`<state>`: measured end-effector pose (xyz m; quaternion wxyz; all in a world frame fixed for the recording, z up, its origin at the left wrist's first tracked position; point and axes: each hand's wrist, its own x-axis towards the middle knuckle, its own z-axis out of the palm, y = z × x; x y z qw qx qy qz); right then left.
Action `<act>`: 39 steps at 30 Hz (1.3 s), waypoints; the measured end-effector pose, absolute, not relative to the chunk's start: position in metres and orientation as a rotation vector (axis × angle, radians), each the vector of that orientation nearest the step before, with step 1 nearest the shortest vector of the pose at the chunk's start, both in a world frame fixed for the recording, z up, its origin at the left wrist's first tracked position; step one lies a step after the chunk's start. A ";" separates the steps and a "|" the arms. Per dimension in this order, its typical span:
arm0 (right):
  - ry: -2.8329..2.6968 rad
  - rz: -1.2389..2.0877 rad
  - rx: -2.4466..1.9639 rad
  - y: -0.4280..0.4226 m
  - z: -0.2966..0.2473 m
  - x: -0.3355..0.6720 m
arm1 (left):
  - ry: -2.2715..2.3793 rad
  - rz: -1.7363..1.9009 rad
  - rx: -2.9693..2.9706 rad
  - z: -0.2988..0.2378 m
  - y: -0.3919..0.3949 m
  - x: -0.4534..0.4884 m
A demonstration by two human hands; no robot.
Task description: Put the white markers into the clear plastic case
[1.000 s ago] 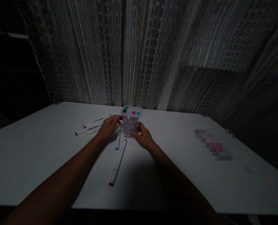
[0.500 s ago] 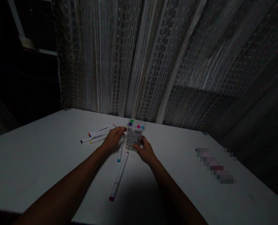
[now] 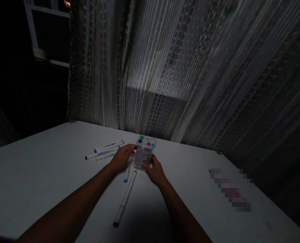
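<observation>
Two hands steady a clear marker box on the white counter

Both hands close on the marker box [image 3: 144,156], a small clear plastic case standing upright near the far edge of the counter [image 3: 38,182], just in front of the curtain [image 3: 190,84]. The left hand [image 3: 121,157] curls its grip against the box's left wall, fingers reaching the upper corner; the right hand [image 3: 155,170] clasps the lower right side with the thumb across the label face. Coloured caps, green, purple, pink and blue, show at the open top.

A red-tipped marker [image 3: 124,199] lies loose on the counter between the forearms, and a blue-tipped marker [image 3: 127,174] lies just beside the left hand, partly under it. Three more markers [image 3: 104,150] rest in a cluster to the left, well clear of the box.

Handling this well probably means keeping the box level, since it is tall, light and open-topped. Pressure from both sides should stay even so that it neither tips nor slides on the smooth surface. The dim light calls for slow moves.
</observation>
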<state>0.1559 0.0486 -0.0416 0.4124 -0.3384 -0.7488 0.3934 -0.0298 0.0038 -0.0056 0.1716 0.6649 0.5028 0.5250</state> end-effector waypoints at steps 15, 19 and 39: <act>-1.951 0.913 -0.993 0.049 -0.040 0.159 | 1.596 1.451 1.902 -0.014 0.010 -0.036; -1.957 0.880 -0.997 0.049 -0.040 0.158 | 1.601 1.461 1.901 -0.015 0.011 -0.038; -1.951 0.906 -0.908 0.050 -0.039 0.157 | 1.609 1.579 1.789 -0.013 0.013 -0.045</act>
